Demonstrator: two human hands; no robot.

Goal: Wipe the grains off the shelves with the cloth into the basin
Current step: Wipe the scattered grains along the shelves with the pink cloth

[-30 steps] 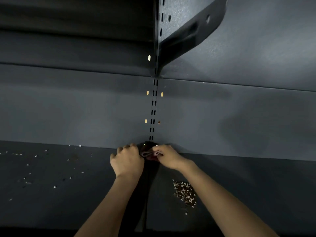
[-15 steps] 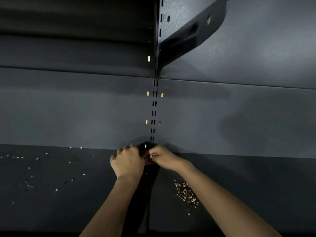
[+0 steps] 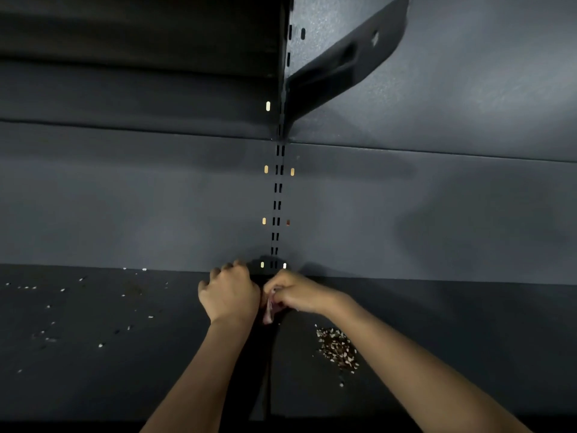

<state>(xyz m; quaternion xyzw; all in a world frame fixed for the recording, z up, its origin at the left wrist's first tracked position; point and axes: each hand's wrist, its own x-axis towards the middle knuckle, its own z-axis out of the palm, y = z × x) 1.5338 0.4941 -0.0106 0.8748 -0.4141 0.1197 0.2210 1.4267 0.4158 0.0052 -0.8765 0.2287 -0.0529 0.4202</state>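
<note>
A small pinkish cloth hangs between my two hands at the back of the dark grey shelf, over the seam where two shelf boards meet. My right hand pinches the cloth with curled fingers. My left hand is a fist close against the cloth; whether it holds the cloth is hidden. A heap of brown and white grains lies on the right board, near my right forearm. Scattered white grains dot the left board. No basin is in view.
The slotted upright runs up the back panel behind my hands. A bracket carries an upper shelf overhead at the top right. The shelf's front edge lies at the bottom of the view.
Both hands have drawn slightly back from the rear panel along the seam. The cloth now shows as a pale strip between them.
</note>
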